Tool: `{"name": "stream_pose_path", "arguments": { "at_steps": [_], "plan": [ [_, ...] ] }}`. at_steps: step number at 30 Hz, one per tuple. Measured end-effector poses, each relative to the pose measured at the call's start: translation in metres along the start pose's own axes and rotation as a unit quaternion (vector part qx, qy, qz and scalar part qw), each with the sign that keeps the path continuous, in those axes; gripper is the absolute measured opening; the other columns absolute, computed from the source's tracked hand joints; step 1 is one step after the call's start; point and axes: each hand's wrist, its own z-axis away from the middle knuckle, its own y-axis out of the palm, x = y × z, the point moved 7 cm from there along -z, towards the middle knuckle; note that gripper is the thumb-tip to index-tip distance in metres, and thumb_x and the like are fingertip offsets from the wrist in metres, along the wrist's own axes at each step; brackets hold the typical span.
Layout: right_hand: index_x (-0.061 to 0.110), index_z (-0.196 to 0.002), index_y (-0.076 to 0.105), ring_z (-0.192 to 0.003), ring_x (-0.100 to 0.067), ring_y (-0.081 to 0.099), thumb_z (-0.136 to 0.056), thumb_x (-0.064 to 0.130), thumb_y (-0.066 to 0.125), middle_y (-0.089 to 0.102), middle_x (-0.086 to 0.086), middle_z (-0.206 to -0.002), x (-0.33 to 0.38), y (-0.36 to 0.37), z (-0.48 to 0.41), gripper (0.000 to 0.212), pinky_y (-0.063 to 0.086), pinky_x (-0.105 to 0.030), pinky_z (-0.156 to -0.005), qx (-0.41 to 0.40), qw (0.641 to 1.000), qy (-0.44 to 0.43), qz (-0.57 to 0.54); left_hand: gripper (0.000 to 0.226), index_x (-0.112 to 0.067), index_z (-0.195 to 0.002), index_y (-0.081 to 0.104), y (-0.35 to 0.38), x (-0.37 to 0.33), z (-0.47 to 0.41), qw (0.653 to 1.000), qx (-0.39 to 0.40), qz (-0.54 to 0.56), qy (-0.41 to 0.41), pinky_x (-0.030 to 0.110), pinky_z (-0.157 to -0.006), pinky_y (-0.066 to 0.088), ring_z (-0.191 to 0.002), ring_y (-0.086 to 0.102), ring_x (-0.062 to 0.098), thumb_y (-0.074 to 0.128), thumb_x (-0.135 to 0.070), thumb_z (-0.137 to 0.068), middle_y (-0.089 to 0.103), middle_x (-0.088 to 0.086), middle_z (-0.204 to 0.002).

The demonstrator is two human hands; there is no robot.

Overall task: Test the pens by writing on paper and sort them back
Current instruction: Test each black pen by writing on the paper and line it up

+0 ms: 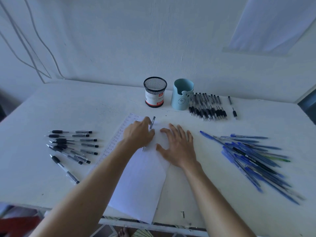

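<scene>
Near the left edge of the desk (42,108) lies a loose group of black pens (73,146), most with their tips toward that edge. At the middle of the front edge a paper (136,185) lies slanted, its lower corner over the edge, with a column of handwritten words down its left side. The left hand (138,134) rests on the upper part of the paper, fingers curled round a pen (152,122) whose tip touches the sheet. Just beside it the right hand (177,146) presses flat on the paper, fingers straight and spread. At the back edge stand a mesh cup (155,92) and a blue cup (182,94), close together. Right of the blue cup lies a row of pens (207,106), touching it. Blue pens (253,159) are heaped toward the front right corner.
</scene>
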Motion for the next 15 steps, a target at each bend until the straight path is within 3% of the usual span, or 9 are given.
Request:
{"name": "stream_pose_path", "arguments": {
  "at_steps": [3, 6, 8, 10, 13, 15],
  "plan": [
    [0.043, -0.144, 0.033, -0.153, -0.019, 0.005, -0.076, 0.067, 0.013, 0.015, 0.008, -0.165, 0.000, -0.001, 0.000, 0.074, -0.001, -0.048, -0.121, 0.000, 1.000, 0.004, -0.020, 0.033, -0.027, -0.118, 0.051, 0.000, 0.007, -0.003, 0.999, -0.001, 0.040, -0.004, 0.034, -0.060, 0.042, -0.081, 0.060, 0.027, 0.046, -0.053, -0.097, 0.061, 0.003, -0.084],
    [0.041, -0.140, 0.040, -0.152, -0.017, 0.007, -0.094, 0.051, 0.035, 0.019, 0.009, -0.164, -0.002, -0.001, -0.003, 0.047, -0.002, -0.046, -0.122, 0.004, 0.998, 0.012, -0.055, 0.025, -0.025, -0.116, 0.059, -0.009, 0.024, -0.007, 0.992, -0.072, 0.101, -0.010, 0.036, -0.070, 0.048, -0.090, 0.063, 0.027, 0.045, -0.037, -0.099, 0.068, 0.004, -0.092],
    [0.039, -0.134, 0.048, -0.151, -0.017, 0.012, -0.098, 0.042, 0.044, 0.027, 0.010, -0.160, -0.003, -0.004, -0.006, 0.037, 0.000, -0.046, -0.121, -0.011, 0.996, 0.031, -0.079, 0.030, -0.026, -0.126, 0.061, -0.014, 0.032, -0.007, 0.988, -0.133, 0.080, 0.011, 0.039, -0.090, 0.042, -0.113, 0.055, 0.029, 0.048, -0.027, -0.100, 0.065, 0.004, -0.117],
    [0.034, -0.126, 0.056, -0.147, -0.017, 0.021, -0.097, 0.041, 0.049, 0.039, 0.010, -0.151, -0.001, -0.006, -0.012, 0.030, 0.004, -0.049, -0.119, -0.035, 0.992, 0.063, -0.105, 0.037, -0.029, -0.137, 0.057, -0.011, 0.039, -0.008, 0.989, -0.141, 0.042, 0.010, 0.043, -0.106, 0.028, -0.135, 0.037, 0.027, 0.047, -0.028, -0.101, 0.053, 0.002, -0.139],
    [0.031, -0.120, 0.059, -0.139, -0.021, 0.031, -0.093, 0.049, 0.048, 0.050, 0.006, -0.136, 0.011, -0.010, -0.019, 0.034, 0.013, -0.052, -0.113, -0.087, 0.986, 0.101, -0.098, 0.042, -0.031, -0.143, 0.051, -0.002, 0.049, -0.009, 0.994, -0.111, 0.021, 0.002, 0.041, -0.115, 0.017, -0.144, 0.026, 0.023, 0.043, -0.036, -0.103, 0.043, 0.000, -0.151],
    [0.035, -0.127, 0.058, -0.129, -0.025, 0.041, -0.091, 0.047, 0.049, 0.053, 0.003, -0.131, 0.028, -0.012, -0.023, 0.040, 0.025, -0.048, -0.100, -0.114, 0.989, 0.062, -0.068, 0.042, -0.031, -0.143, 0.051, 0.000, 0.051, -0.009, 0.993, -0.111, 0.025, 0.004, 0.040, -0.115, 0.016, -0.143, 0.027, 0.022, 0.042, -0.037, -0.102, 0.043, -0.001, -0.152]
  ]
}}
